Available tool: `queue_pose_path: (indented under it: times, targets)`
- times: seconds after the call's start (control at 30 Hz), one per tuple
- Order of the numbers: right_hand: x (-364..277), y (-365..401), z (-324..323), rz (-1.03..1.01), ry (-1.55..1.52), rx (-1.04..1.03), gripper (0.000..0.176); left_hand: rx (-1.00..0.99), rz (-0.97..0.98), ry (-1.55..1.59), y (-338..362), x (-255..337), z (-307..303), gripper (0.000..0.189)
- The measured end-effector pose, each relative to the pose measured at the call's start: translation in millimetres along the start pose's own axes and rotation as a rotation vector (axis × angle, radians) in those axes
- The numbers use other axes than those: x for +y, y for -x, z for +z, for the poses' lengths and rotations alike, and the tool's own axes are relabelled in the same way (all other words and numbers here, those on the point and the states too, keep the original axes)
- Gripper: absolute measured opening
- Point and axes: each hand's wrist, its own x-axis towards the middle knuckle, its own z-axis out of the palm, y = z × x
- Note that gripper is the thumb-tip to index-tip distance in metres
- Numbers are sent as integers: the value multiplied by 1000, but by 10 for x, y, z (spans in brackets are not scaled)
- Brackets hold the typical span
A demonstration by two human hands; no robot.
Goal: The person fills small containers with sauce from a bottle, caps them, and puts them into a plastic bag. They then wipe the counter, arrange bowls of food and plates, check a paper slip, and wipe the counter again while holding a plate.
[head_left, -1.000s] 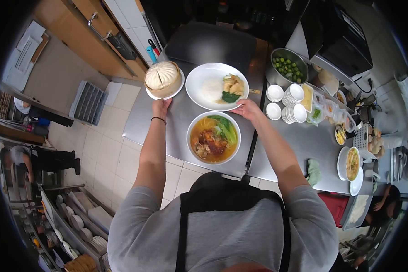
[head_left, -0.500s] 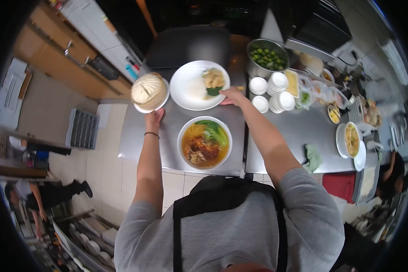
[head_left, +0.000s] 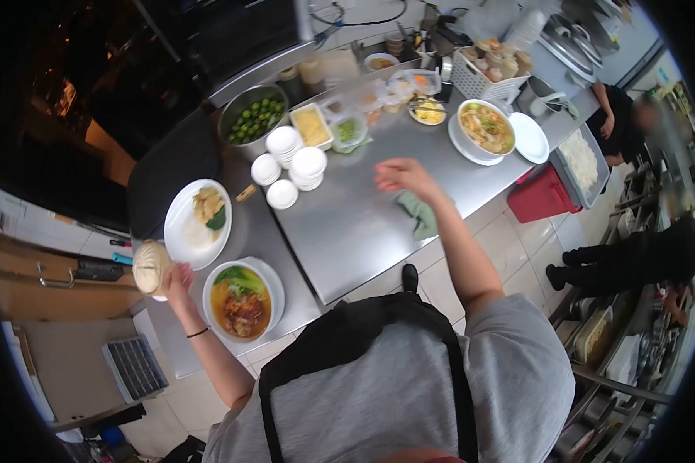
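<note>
My left hand (head_left: 178, 283), its fingers loosely spread, is between a round bamboo steamer (head_left: 151, 266) and a white bowl of noodle soup (head_left: 241, 302) with greens and browned meat. It partly covers the steamer's near side, and whether it touches the steamer cannot be made out. Behind these lies an oval white plate (head_left: 179, 220) with rice, pale meat pieces and a green leaf. My right hand (head_left: 406, 177) is over the steel counter with its fingers stretched out and nothing in them. Just below it lies a green cloth (head_left: 419, 215).
White cups (head_left: 309, 163) are stacked beside a metal pot of green limes (head_left: 253, 119). A second soup bowl (head_left: 486, 128) stands farther right, near a white plate (head_left: 530, 139). A red bin (head_left: 544, 197) is below the counter edge. Other people are at the right.
My view has turned to the right. My right hand has left the oval plate and moved right, over the counter. My left hand has drawn back from under the steamer toward the soup bowl.
</note>
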Motion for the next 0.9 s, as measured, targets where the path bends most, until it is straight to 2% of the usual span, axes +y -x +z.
queue_pose_path:
  times: [0.03,0.1,0.13,0.2,0.23,0.33,0.4,0.43,0.5,0.53,0.6,0.7,0.83,0.9]
  targets:
    - [-64,217,-342,-12,-8,129,26,-141,101,7,149,156,426,26]
    - [-111,589,-1061,-72,-98,386,25,-426,157,-46,613,445,1478,28]
    - [-33,721,-1480,-135,-116,535,25,-627,153,-28,861,503,2005,28]
    - [55,939,-2193,-187,-144,876,25,-872,110,-97,1312,488,2984,29]
    - [183,984,-2551,-186,-182,949,28,-979,143,-154,1489,450,3446,30]
    - [447,909,-3243,1,-180,845,43,-1231,61,-190,1775,262,4732,42]
    - [511,771,-3395,65,-221,669,55,-1188,-193,-81,1967,266,5435,50]
    - [531,695,-3418,64,-219,608,57,-1179,-197,-82,2022,254,5736,50]
    - [464,589,-3366,50,-296,590,55,-1005,-394,-36,2084,242,6236,54]
    - [429,569,-3360,56,-293,577,55,-991,-399,-32,2116,260,6381,54]
    - [402,542,-3363,11,-450,556,53,-1059,-494,172,2166,307,6565,53]
    - [480,474,-3417,4,-548,519,47,-1105,-511,302,1957,-146,6875,52]
    - [376,516,-3369,-4,-521,505,48,-1127,-487,273,1896,-213,6876,44]
    - [263,594,-3293,11,-481,524,47,-1076,-509,367,1958,-126,6768,54]
